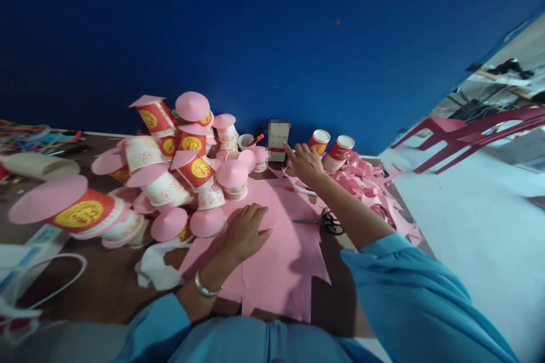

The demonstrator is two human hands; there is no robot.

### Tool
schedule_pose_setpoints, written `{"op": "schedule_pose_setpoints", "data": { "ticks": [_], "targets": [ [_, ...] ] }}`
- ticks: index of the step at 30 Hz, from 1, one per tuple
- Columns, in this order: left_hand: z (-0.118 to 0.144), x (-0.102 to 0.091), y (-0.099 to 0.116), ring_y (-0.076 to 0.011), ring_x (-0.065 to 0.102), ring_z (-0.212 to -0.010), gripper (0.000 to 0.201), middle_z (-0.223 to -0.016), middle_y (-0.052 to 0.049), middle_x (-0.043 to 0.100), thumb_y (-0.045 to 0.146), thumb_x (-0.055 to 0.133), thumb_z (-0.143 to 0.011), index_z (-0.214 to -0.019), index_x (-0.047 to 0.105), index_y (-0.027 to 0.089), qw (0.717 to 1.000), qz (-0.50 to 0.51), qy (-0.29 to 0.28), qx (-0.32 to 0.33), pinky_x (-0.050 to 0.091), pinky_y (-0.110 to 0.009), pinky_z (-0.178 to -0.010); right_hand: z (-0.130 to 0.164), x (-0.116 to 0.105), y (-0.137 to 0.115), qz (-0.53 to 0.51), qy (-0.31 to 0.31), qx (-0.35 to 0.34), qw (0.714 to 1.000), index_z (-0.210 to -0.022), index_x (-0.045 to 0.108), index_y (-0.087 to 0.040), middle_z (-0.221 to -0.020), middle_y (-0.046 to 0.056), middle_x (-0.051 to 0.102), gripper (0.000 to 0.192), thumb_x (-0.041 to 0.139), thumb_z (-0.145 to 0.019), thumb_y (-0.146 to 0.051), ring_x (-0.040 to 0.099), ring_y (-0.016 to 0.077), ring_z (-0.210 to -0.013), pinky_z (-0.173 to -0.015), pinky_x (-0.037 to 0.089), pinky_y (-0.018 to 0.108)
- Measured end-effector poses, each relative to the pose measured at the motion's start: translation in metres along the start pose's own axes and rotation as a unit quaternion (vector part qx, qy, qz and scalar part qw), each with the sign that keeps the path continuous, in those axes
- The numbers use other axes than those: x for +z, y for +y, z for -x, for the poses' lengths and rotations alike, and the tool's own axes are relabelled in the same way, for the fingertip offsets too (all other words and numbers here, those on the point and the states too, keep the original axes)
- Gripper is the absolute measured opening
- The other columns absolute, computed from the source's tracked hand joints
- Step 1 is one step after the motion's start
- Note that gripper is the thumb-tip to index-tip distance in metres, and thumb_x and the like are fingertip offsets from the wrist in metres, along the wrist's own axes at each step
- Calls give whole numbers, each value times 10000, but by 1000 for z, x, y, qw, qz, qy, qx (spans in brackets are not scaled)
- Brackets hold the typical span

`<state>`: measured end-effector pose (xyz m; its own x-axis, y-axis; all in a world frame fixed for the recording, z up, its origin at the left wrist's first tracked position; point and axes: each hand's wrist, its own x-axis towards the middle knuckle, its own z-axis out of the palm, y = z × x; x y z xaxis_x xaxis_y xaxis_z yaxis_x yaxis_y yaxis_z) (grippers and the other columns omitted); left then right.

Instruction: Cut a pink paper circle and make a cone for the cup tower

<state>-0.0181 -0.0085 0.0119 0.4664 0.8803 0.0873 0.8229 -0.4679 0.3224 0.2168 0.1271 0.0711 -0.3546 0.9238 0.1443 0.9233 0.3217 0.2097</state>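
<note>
My right hand [305, 163] reaches forward with the index finger stretched out at the screen of a phone [279, 142] propped against the wall; I cannot tell whether it touches. Nothing is held in it. My left hand [247, 232] rests with fingers apart on pink paper sheets [279, 272]. Scissors [327, 222] with dark handles and a red-and-white marker [300, 190] lie on the paper near my right forearm. Left of the phone is a pile of paper cups with pink paper cones, among them a red cup [201, 170] and a pale cup [166, 187].
Pink paper scraps [370, 184] and two stacks of upturned cups [339, 150] are at the right. White tissue [159, 266] and a white cable [63, 278] lie at the left. A blue wall [272, 39] closes the back; a red plastic chair [438, 136] is beyond the table.
</note>
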Motion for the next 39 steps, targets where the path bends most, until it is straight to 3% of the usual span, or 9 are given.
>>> {"op": "schedule_pose_setpoints", "data": {
  "ticks": [7,12,16,18,23,27,31,36,39],
  "targets": [
    [-1,-1,-3,-299,677,-1130,380,-1208,-98,714,220,699,-897,-1267,615,199,1000,15,2,13,547,-466,-987,-16,19,-7,8,7,3,1000,-1613,326,-71,-1253,240,622,766,622,-934,-266,538,359,-1121,-885,381,436],
    [1,1,-3,-309,682,-1116,362,-1200,-86,725,226,683,-904,-1260,619,246,1000,18,16,17,554,-481,-965,-1,20,-10,2,28,-15,1000,-1551,447,-95,-1215,217,646,596,567,-986,-242,547,340,-1107,-904,393,436],
    [2,3,-6,-315,686,-1139,380,-1218,-103,725,233,673,-906,-1282,619,229,999,31,32,19,562,-464,-980,33,14,-19,-59,94,-4,994,-1244,681,-115,-1079,177,685,314,459,-1036,-195,592,298,-1013,-840,427,390],
    [2,2,-8,-313,688,-1147,398,-1236,-117,722,207,646,-909,-1305,611,192,998,38,38,14,567,-456,-981,57,12,-26,-117,104,-2,988,-1136,703,-146,-1064,145,699,257,472,-1039,-202,622,263,-968,-770,437,348],
    [1,-4,-9,-264,702,-1123,366,-1217,-112,731,107,483,-954,-1291,610,171,998,50,42,-21,561,-426,-989,117,4,-49,-217,10,-18,976,-1080,706,-181,-1072,89,730,143,608,-1008,-255,659,202,-830,-689,453,319],
    [1,-6,-4,-287,695,-1112,372,-1213,-128,722,182,575,-939,-1310,587,162,998,52,26,-18,556,-461,-990,146,0,-65,-215,-49,-42,975,-1230,669,-168,-1169,124,709,331,710,-961,-357,661,270,-1030,-696,499,348],
    [3,-10,1,-324,670,-1140,467,-1216,-148,706,290,687,-908,-1335,557,151,999,41,6,4,551,-484,-980,155,1,-78,-199,-58,-46,977,-1349,598,-136,-1281,175,660,648,819,-852,-488,595,342,-1152,-862,541,443],
    [7,-17,4,-348,662,-1150,639,-1230,-172,679,286,775,-844,-1398,495,130,999,15,-38,4,552,-485,-975,152,6,-86,-193,-66,-29,979,-1286,624,-142,-1207,182,653,610,782,-862,-552,585,356,-1106,-891,534,498],
    [9,-17,3,-354,679,-1133,612,-1227,-180,681,287,772,-849,-1377,501,134,998,17,-59,-9,567,-473,-919,150,7,-88,-215,-69,-23,974,-1335,599,-156,-1189,164,651,663,830,-827,-514,594,347,-1111,-901,543,483]
  ]
}}
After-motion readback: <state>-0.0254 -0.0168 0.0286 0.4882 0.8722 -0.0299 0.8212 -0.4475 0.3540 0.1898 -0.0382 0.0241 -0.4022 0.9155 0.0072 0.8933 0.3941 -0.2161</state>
